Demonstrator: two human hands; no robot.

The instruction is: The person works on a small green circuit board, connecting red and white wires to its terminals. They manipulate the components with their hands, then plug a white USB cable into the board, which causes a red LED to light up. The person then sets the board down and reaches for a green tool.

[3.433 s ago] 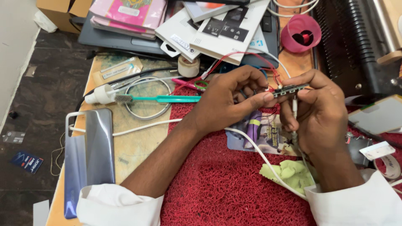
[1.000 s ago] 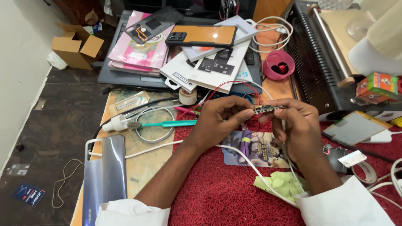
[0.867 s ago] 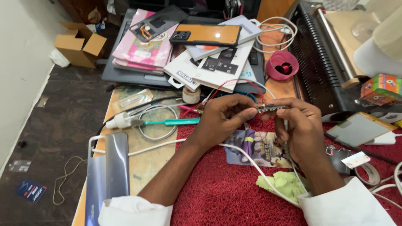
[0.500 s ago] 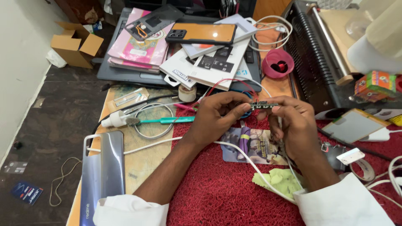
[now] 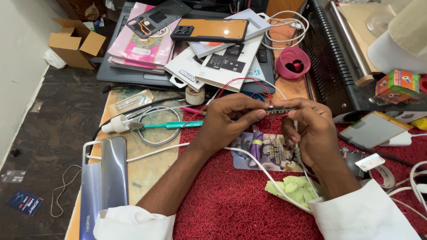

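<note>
Red looped matting (image 5: 231,200) is covering the near part of the surface (image 5: 147,169), and above it both hands are meeting over 1 small part. The left hand (image 5: 229,120) is pinching the left end of a thin, dark circuit strip (image 5: 280,110) between thumb and fingertips, while the right hand (image 5: 311,129) is gripping the strip's right end, its fingers curled down. The strip is being held level, in the air, just above a printed packet (image 5: 267,153) lying on the matting. Thin red wires (image 5: 231,86) are arching from the strip's area back toward the stacked boxes; whether they are soldered to it is hard to tell at this size.

Left of the hands, a teal-handled brush (image 5: 164,126) is lying across a coil of white cable (image 5: 155,133). A grey phone back cover (image 5: 104,178) is resting near the left sleeve. A pale green cloth (image 5: 293,189) is sitting beside the right wrist. Farther back, an orange-backed phone (image 5: 209,30) is lying on top of white boxes, and a pink spool (image 5: 293,62) is standing to its right.
</note>
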